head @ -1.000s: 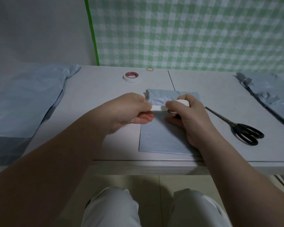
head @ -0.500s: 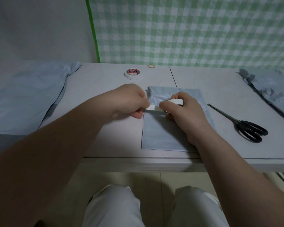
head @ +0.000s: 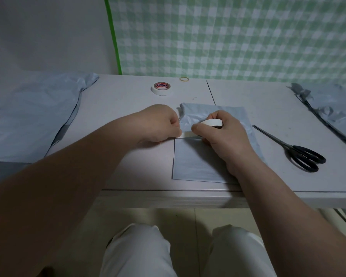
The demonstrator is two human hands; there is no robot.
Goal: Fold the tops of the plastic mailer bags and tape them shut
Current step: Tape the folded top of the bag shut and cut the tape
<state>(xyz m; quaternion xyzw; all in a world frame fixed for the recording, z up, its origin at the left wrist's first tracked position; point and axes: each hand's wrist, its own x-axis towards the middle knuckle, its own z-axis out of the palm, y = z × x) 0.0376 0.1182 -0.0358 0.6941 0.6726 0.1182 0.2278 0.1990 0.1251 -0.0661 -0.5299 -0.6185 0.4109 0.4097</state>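
Observation:
A grey plastic mailer bag [head: 196, 160] lies flat on the white table [head: 128, 108], its top folded down toward me. My right hand [head: 222, 134] grips a white tape roll [head: 212, 122] over the fold. A short strip of tape [head: 187, 134] runs from the roll to the left. My left hand [head: 160, 123] pinches the strip's free end at the bag's left edge, low on the fold line.
A second tape roll [head: 161, 88] with a red label and a rubber band [head: 184, 78] lie at the back. Black scissors [head: 296, 149] lie right of the bag. Flat grey mailers [head: 26, 116] are stacked at the left, crumpled ones [head: 332, 108] at the right.
Both hands have lowered with the tape from above the bag to its fold line. The pulled strip now lies low against the left edge of the bag.

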